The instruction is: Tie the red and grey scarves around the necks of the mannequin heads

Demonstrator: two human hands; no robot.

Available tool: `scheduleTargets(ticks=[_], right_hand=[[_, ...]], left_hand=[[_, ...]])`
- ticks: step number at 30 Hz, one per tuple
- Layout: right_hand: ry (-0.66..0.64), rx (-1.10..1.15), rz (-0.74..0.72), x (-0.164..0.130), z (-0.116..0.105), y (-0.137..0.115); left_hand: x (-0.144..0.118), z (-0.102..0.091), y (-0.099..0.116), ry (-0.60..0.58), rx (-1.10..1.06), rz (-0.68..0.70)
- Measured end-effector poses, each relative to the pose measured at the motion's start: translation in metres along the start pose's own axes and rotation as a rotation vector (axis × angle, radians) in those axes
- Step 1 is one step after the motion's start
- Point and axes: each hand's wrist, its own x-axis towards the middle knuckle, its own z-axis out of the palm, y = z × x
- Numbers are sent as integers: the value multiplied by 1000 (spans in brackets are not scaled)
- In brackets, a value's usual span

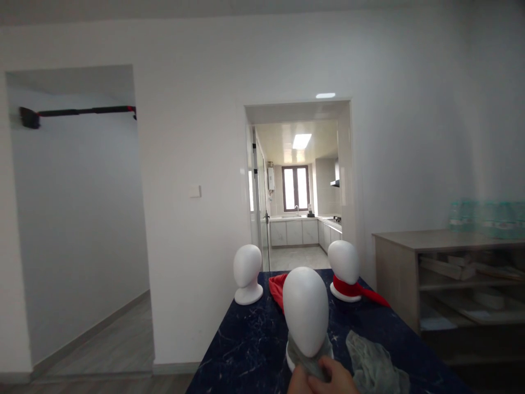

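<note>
Right now both hands, left hand (301,381) and right hand (334,376), are pinching the grey scarf (308,361) at the near mannequin head's (306,310) neck, in front of the red scarf (278,288).

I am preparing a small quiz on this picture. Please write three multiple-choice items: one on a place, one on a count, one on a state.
1. Where does the red scarf sit?
A. around the neck of the far right head
B. on the shelf
C. on the floor

2. How many white mannequin heads stand on the dark table?
A. two
B. three
C. five

3. What are the fingers at the bottom edge doing?
A. resting flat on the table
B. holding a cup
C. gripping the grey-green scarf at the near head

Answers: 1 A, the red cloth wraps that neck. 2 B, three heads show. 3 C, the fingers pinch the cloth below the near head.
</note>
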Motion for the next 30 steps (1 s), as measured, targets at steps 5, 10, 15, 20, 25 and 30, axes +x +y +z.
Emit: scheduleTargets(ticks=[5, 10, 15, 20, 25, 30], right_hand=[[89, -255, -19, -2, -8, -3], [101, -379, 21, -8, -24, 0], [129, -553, -26, -3, -27, 10], [166, -711, -136, 1, -32, 14], [176, -747, -302, -3, -37, 10], [175, -664, -527, -10, -30, 34]], left_hand=[[16, 6, -9, 211, 292, 68], [17, 7, -2, 114, 176, 149], [15, 8, -1, 13, -78, 176], [19, 12, -9, 19, -300, 50], [14, 7, -6, -134, -394, 16], [10, 6, -6, -185, -474, -15]])
